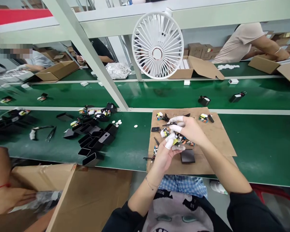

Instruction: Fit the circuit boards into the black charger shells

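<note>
My left hand (pixel 166 153), in white finger cots, is closed on a small circuit board (pixel 176 141) with a yellow part, low over the brown cardboard sheet (pixel 217 141). Just above it, my right hand (pixel 189 128), also in finger cots, is closed around dark tweezers (pixel 168 124) whose tips point left. More circuit boards lie under and around the hands, one with a black plug part (pixel 165 118) at the back and another board (pixel 203 118) to the right. Nearest my body is a black case (pixel 188 156). My fingers partly hide the held board.
Black empty housings (pixel 94 141) and white discs (pixel 117 123) lie left on the green bench (pixel 130 145). A white fan (pixel 157 45) hangs ahead. Adapters (pixel 237 96) sit on the green belt (pixel 159 93). A co-worker's arm (pixel 7 196) reaches into a carton (pixel 94 199) at left.
</note>
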Available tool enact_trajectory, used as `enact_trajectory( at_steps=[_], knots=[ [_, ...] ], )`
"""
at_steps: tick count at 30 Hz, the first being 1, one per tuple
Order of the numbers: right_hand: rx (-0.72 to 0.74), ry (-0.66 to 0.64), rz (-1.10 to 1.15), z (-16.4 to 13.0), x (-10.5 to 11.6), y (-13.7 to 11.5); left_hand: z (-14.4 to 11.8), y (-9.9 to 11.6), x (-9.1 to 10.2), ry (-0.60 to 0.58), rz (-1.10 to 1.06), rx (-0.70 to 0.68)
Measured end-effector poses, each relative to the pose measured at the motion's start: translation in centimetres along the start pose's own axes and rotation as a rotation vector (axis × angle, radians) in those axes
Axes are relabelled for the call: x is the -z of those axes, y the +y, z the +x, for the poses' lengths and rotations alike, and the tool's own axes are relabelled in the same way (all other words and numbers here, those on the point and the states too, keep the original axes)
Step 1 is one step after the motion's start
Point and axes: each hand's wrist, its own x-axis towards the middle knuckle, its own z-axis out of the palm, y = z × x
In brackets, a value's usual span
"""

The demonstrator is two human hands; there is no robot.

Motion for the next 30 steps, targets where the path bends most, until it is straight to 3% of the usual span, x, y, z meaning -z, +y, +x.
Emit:
enact_trajectory(
  at_steps=[4, 8, 10, 14, 17, 19, 22, 25, 28, 30],
  knots=[
    [-0.004, 0.066, 0.198, -1.6, 0.2, 2.5, -0.4, 0.5, 0.1, 0.068, 0.003, -0.056],
    [-0.083, 0.158, 0.483, -5.0, -2.0, 6.4, -0.6, 1.2, 0.6, 0.154, 0.141, -0.221],
    [-0.077, 0.145, 0.523, -6.5, -3.4, 7.7, -0.7, 1.7, 0.9, 0.142, 0.276, -0.275],
    [-0.058, 0.107, 0.628, -7.4, -5.2, 7.9, -1.2, 2.9, 1.4, 0.035, 0.64, -0.226],
    [-0.073, 0.13, 0.707, -6.8, -6.3, 7.6, -2.0, 3.4, 1.3, 0.121, 1.004, -0.337],
    [-0.082, 0.172, 0.76, -6.5, -7.1, 7.6, -2.8, 3.5, 1.3, 0.119, 1.084, -0.367],
    [-0.074, 0.206, 0.823, -6.4, -8.1, 7.8, -3.5, 2.9, 1.8, 0.102, 0.819, -0.313],
    [-0.065, 0.168, 0.839, -6.8, -8.2, 7.6, -3.4, 1.7, 2.8, 0.096, 0.382, -0.077],
    [-0.069, 0.024, 0.744, -7.4, -7.2, 7.3, -3.2, 0.4, 3.4, -0.026, 0.117, 0.215],
    [-0.064, -0.075, 0.662, -7.9, -6.3, 7.4, -3.4, -0.4, 3.4, -0.025, 0.006, 0.272]
  ],
)
